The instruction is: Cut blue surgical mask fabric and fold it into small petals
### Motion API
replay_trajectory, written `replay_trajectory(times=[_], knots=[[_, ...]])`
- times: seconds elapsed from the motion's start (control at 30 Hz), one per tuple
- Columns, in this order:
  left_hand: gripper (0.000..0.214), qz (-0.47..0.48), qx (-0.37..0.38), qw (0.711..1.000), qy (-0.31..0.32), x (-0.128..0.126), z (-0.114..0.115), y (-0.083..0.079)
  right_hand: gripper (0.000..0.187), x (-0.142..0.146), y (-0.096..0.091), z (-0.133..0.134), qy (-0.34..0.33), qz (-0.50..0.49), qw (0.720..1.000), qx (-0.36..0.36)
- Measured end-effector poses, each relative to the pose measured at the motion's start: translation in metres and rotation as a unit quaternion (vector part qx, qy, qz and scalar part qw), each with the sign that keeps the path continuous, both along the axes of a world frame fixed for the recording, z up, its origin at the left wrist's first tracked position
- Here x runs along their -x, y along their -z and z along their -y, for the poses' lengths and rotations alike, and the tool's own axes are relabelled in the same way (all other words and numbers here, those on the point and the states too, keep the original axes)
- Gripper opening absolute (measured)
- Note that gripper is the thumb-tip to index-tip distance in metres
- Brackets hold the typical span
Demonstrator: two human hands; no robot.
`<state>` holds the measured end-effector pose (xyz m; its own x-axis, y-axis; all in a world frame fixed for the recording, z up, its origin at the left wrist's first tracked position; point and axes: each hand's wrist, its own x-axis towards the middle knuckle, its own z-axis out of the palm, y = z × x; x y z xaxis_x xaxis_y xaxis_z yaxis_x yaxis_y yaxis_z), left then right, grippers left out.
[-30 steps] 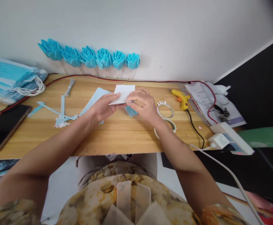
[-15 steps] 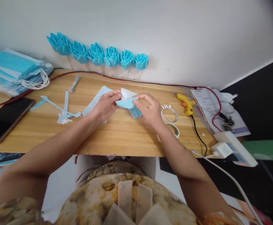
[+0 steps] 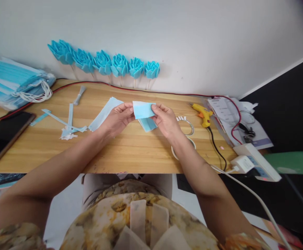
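From the head view, your grip is narrow on both sides: left hand (image 3: 121,116) and right hand (image 3: 166,119) each pinch an end of a small light blue piece (image 3: 144,111), held up just over the counter (image 3: 130,152). It looks folded, with a whitish edge along the top, so I'd call that one partway. More blue pieces (image 3: 148,125) lie right below it, and long blue sheets (image 3: 104,113) sit by your left hand, so there's material left I reckon. Trimmed-looking strips (image 3: 70,116) lie further left. Six blue flowers (image 3: 103,63) on sticks line the wall and look finished to me. Neither hand is on the yellow glue gun (image 3: 204,114) or the white tape rolls (image 3: 189,127).
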<state>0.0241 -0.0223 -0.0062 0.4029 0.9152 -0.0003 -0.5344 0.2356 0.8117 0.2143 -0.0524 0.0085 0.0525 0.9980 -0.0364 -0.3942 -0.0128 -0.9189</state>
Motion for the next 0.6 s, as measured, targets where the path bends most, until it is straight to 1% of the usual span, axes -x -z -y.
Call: replay_trajectory(times=[0.1,0.17,0.23,0.3,0.4,0.6], knots=[[0.016,-0.03,0.014,0.999,0.002,0.001,-0.001,-0.002,0.036,0.001,0.0,0.0,0.037,0.052,0.998,-0.03],[0.029,-0.067,0.011,0.998,0.003,0.002,-0.002,-0.005,0.033,0.002,0.001,0.0,0.054,0.104,0.992,-0.054],[0.042,-0.106,-0.023,0.994,-0.008,0.004,-0.002,-0.007,0.029,0.003,0.003,0.001,0.061,0.154,0.983,-0.079],[0.047,-0.15,-0.08,0.985,-0.027,0.005,0.0,-0.01,0.025,0.004,0.004,0.001,0.059,0.195,0.974,-0.098],[0.045,-0.215,-0.151,0.964,-0.048,0.005,0.004,-0.013,0.022,0.004,0.005,0.003,0.059,0.251,0.959,-0.115],[0.034,-0.277,-0.204,0.936,-0.082,0.001,0.005,-0.012,0.018,0.006,0.003,0.007,0.068,0.326,0.928,-0.166]])
